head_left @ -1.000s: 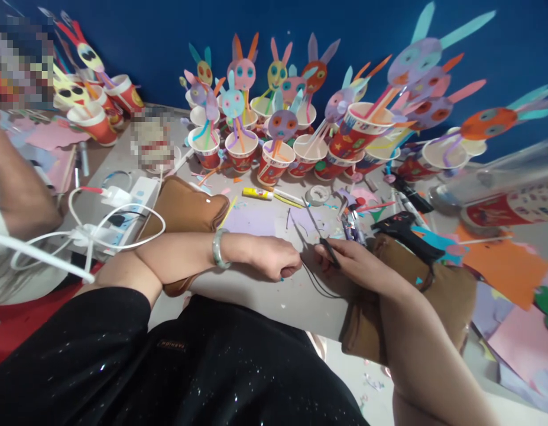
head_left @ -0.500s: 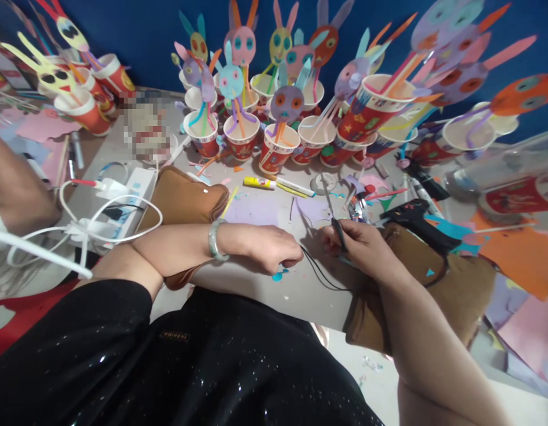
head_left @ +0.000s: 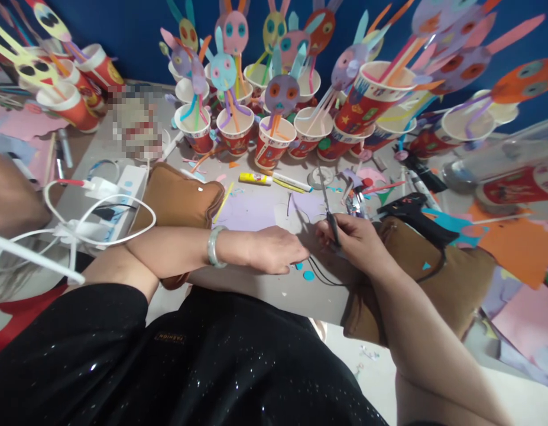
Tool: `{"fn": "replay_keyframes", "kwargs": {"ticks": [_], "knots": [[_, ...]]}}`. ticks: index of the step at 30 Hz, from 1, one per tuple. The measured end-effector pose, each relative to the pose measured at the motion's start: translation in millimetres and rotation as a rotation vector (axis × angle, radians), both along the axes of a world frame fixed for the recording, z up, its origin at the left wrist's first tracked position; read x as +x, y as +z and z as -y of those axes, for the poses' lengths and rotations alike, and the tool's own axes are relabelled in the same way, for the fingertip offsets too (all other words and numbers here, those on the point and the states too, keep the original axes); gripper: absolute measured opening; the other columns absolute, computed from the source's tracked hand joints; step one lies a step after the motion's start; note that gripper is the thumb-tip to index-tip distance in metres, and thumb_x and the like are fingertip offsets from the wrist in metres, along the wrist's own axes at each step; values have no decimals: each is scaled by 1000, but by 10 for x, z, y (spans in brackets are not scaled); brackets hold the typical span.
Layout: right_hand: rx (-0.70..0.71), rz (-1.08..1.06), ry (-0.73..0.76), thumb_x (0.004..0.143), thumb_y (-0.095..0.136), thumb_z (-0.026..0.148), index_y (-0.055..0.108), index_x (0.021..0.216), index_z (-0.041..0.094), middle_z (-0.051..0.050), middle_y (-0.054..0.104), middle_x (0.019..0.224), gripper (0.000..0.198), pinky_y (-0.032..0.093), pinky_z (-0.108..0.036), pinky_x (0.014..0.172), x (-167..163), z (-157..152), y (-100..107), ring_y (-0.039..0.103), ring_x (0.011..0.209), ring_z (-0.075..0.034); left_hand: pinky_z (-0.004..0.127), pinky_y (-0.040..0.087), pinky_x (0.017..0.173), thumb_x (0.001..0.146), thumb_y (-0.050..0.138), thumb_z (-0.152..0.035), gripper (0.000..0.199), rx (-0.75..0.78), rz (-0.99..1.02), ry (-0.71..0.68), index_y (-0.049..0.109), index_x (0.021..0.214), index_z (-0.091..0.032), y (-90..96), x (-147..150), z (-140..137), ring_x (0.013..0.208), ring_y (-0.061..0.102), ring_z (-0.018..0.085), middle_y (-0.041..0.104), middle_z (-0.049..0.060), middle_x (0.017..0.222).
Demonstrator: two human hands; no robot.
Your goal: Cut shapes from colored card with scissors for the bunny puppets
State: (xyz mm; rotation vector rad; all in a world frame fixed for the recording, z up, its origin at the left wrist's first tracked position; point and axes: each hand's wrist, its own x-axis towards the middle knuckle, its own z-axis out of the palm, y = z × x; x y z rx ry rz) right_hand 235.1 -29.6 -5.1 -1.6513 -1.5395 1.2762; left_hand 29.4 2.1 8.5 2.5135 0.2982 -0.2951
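A pair of black-handled scissors is held in my right hand, its blades pointing away from me over the table. My left hand, with a pale bangle on the wrist, hovers low above the tabletop. Its fingers are curled downward and together; whatever they may hold is hidden. Just beside those fingertips lie small round blue paper pieces. A thin black cord runs between the two hands. Beyond them lies a sheet of purple paper.
Red paper cups with paper rabbit figures line the back. Brown cushions flank the work area. A black glue gun sits right, a power strip left. A yellow glue stick lies ahead. Another person's arm is at left.
My left hand has shifted a little to the right, and more small blue paper pieces show beside its fingers. The scissors stay in my right hand. The camera view has moved slightly.
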Motion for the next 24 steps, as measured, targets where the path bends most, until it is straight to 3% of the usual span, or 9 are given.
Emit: {"fn": "replay_keyframes", "kwargs": {"ticks": [4, 12, 24], "knots": [[6, 19, -7, 81, 66, 56, 54, 59, 21, -2, 59, 58, 43, 43, -27, 52, -5, 2, 13, 54, 55, -14, 32, 32, 58, 91, 52, -19, 14, 44, 77, -28, 58, 104, -18, -52, 30, 34, 79, 59, 18, 68, 7, 97], [18, 26, -6, 79, 67, 60, 52, 57, 21, -1, 58, 57, 47, 42, -27, 51, -30, -10, 28, 52, 55, -14, 33, 24, 54, 98, 38, -18, 24, 92, 138, -58, 61, 92, -17, -184, 78, 42, 67, 53, 14, 64, 6, 90], [30, 15, -27, 78, 68, 62, 51, 57, 22, -1, 57, 55, 48, 42, -28, 52, -31, -15, 9, 51, 54, -15, 34, 29, 55, 99, 36, -20, 24, 126, 251, -70, 60, 96, -18, -265, 58, 49, 66, 52, 14, 62, 6, 93]]}}
